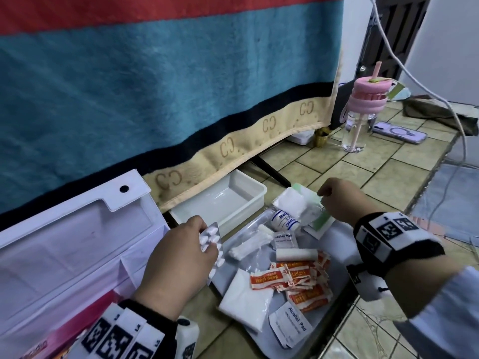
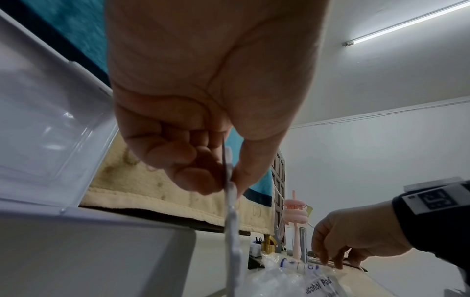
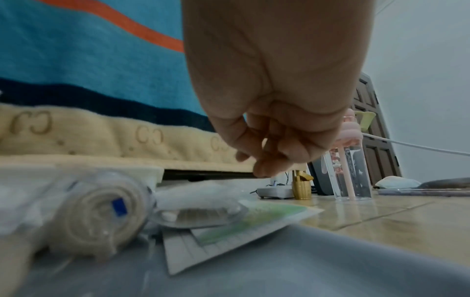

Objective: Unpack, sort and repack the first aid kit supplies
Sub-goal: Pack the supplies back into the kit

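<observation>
My left hand (image 1: 207,240) pinches a foil blister pack of white pills (image 1: 213,246) between the open white first aid box (image 1: 77,242) and the grey tray (image 1: 339,255). In the left wrist view the blister pack (image 2: 232,221) hangs edge-on from thumb and fingers. On the grey tray lie a crepe bandage roll (image 1: 283,218), alcohol pads (image 1: 285,239), orange plasters (image 1: 298,278), a gauze roll (image 1: 295,254) and a bag of cotton swabs (image 1: 248,247). My right hand (image 1: 324,196) hovers with curled fingers, holding nothing, just above a green-and-white packet (image 1: 320,221), which lies flat (image 3: 254,219).
An empty white tub (image 1: 256,190) stands behind the supplies, under a hanging striped towel (image 1: 155,86). A pink-lidded bottle (image 1: 360,112) and a phone (image 1: 399,132) sit at the back right. A white cable (image 1: 440,104) hangs there. The tiled counter's edge runs along the right.
</observation>
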Available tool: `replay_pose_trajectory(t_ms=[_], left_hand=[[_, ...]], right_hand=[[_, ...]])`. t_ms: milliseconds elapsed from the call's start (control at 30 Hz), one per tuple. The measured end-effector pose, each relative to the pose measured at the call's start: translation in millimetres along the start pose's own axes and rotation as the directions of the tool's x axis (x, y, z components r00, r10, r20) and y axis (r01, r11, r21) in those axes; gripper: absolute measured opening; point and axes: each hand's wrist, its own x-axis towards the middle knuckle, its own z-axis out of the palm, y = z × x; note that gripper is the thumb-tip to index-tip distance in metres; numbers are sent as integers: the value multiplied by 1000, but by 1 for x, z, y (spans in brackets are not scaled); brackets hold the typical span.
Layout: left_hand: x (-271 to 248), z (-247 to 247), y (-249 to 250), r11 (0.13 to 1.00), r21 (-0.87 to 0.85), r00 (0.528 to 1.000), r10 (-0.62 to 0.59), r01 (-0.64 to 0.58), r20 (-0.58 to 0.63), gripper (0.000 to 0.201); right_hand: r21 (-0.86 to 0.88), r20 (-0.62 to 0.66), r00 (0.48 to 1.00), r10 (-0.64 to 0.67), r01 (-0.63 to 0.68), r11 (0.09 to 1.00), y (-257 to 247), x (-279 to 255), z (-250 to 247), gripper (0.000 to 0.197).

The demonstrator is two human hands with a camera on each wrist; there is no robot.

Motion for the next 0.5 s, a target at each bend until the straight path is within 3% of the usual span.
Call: replay_pose_trajectory(t_ms=[33, 133, 267, 367, 500], left_hand=[[0, 0, 0, 1000, 0, 1000, 1, -1, -2, 5], [1, 1, 1, 1000, -6, 1000, 7, -7, 5, 5], [1, 1, 1, 1000, 7, 1000, 15, -15, 0, 6], [0, -1, 1, 1000, 8, 1000, 10, -10, -2, 5], [-1, -3, -1, 1000, -30, 1000, -2, 2, -10, 6]], right_hand=[[-56, 42, 999, 22, -20, 998, -2, 4, 1, 21], [-243, 210, 977, 41, 12, 970, -12, 10, 7, 46], [-365, 238, 970, 45, 46, 930, -25, 8, 12, 48], [-356, 248, 968, 24, 68, 932, -29, 8, 15, 27], [-220, 166, 985, 42, -5, 976, -28, 11, 9, 31]])
